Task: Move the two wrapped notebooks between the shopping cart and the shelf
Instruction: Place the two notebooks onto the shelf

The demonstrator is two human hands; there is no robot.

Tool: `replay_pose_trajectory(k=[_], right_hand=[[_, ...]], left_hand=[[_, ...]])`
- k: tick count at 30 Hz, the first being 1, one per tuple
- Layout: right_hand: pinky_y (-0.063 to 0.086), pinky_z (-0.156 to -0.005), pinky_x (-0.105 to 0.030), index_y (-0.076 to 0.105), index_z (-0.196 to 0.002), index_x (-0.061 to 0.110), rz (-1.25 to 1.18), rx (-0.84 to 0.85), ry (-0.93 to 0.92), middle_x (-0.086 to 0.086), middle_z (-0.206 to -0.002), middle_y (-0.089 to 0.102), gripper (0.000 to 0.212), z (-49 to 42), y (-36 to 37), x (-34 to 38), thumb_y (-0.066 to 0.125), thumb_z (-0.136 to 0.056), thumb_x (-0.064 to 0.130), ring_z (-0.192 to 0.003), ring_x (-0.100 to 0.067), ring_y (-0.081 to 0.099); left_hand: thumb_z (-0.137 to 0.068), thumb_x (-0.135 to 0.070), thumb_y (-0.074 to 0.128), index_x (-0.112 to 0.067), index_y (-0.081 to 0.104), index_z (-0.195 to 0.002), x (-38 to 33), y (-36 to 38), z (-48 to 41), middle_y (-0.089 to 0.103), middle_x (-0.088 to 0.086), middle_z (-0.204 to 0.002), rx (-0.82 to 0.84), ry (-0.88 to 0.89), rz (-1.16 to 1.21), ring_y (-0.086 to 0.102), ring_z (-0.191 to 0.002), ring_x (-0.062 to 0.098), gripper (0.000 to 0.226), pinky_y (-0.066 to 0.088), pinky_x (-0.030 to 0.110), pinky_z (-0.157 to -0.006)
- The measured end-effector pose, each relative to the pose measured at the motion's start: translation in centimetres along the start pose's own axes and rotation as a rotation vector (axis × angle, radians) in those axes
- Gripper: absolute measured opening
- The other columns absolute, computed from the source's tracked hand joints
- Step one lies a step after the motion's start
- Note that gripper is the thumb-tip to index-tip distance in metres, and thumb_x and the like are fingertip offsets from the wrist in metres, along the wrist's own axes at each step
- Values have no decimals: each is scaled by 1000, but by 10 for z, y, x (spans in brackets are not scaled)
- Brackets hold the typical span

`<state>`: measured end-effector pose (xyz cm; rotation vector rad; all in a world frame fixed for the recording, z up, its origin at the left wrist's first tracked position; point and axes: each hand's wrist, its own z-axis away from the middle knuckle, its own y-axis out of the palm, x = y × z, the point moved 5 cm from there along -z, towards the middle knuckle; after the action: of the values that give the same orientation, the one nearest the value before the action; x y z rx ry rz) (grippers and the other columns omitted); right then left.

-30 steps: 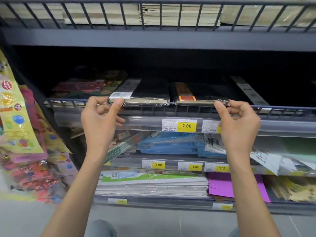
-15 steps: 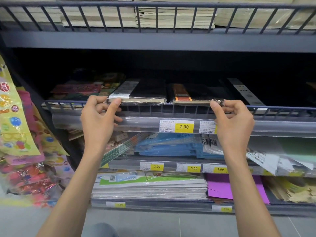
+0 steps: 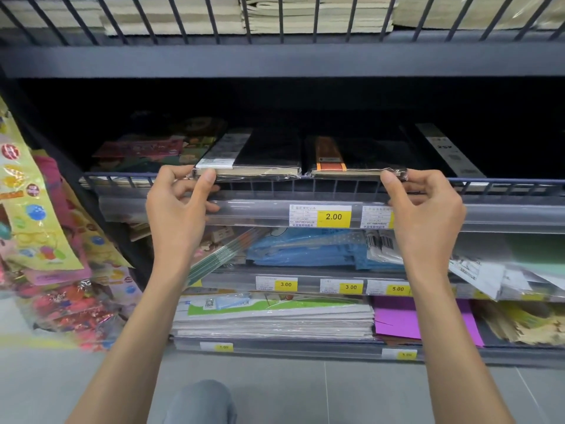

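Hardly anything has shifted since a second ago: over the wire front rail of the dark grey metal shelf (image 3: 122, 179), the black plastic-wrapped notebook with a white label strip (image 3: 266, 151) and the black wrapped notebook with an orange band (image 3: 367, 154) lie flat, side by side. The left hand (image 3: 177, 209) pinches the first notebook's outer corner and the right hand (image 3: 428, 209) pinches the second's. A yellow 2.00 price tag (image 3: 334, 216) sits just below the rail.

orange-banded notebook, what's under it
The orange-banded notebook has its front edge over the wire rail, with the right hand pinching its corner. Anything beneath it further back is covered.
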<state>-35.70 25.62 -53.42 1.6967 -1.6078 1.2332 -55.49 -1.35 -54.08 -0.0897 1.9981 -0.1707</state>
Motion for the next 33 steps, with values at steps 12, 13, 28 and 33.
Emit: replay_pose_trajectory(k=[12,13,28,33], right_hand=[[42,-79,-35,54,-116,23,295,113,53,17,-98,67,42,8,-13,21,60,-92,57,-101,-10,58],[40,-80,-35,53,-118,25,337,152,64,17,-103,66,42,8,-14,23,57,-92,58,-105,-10,55],[44,-95,-47,54,-134,10,1009,909,-5,-17,-135,48,50,1,-42,105,59,-94,41,-124,-37,44],[38,-103,-45,47,-140,14,1108,1093,-6,-12,-139,44,55,-6,-61,161,56,-95,45,-130,-32,38]], left_hand=[[-100,-24,59,-18,46,-110,-8,-12,2,76,-4,-91,167,-266,114,61,-57,19,17,47,32,-53],[-101,-21,56,-20,43,-107,-10,-12,5,76,-4,-98,179,-303,135,64,-60,21,15,49,36,-55],[-96,-34,54,-21,43,-142,-97,-26,5,50,13,-140,862,-51,-1002,45,-127,38,49,43,54,-97],[-95,-38,52,-20,44,-141,-153,-33,3,47,12,-141,1034,-64,-1148,43,-129,36,50,40,53,-102]])
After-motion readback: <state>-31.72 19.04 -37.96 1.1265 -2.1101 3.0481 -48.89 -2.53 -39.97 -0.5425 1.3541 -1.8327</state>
